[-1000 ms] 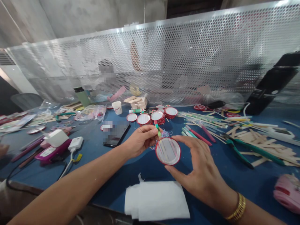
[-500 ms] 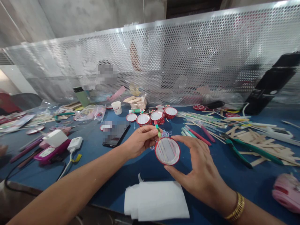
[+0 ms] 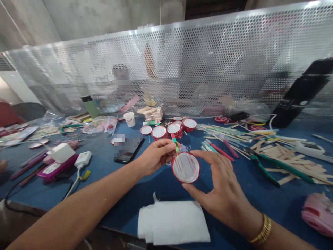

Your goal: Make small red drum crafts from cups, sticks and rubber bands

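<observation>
My right hand (image 3: 221, 187) cups a round red-rimmed lid (image 3: 185, 167) with a white face, thumb below and fingers curled over its right side. My left hand (image 3: 156, 156) pinches a thin green and red stick (image 3: 175, 142) at the lid's top edge. Both hands hover above the blue table (image 3: 145, 180). Some blue thread shows behind the lid.
Several similar red-rimmed lids (image 3: 166, 130) sit further back. A white cloth (image 3: 173, 222) lies at the near edge. Green-handled pliers (image 3: 262, 166) and wooden sticks (image 3: 293, 159) lie right, a phone (image 3: 128, 149) and charger (image 3: 83, 159) left. A perforated metal screen (image 3: 208, 69) stands behind.
</observation>
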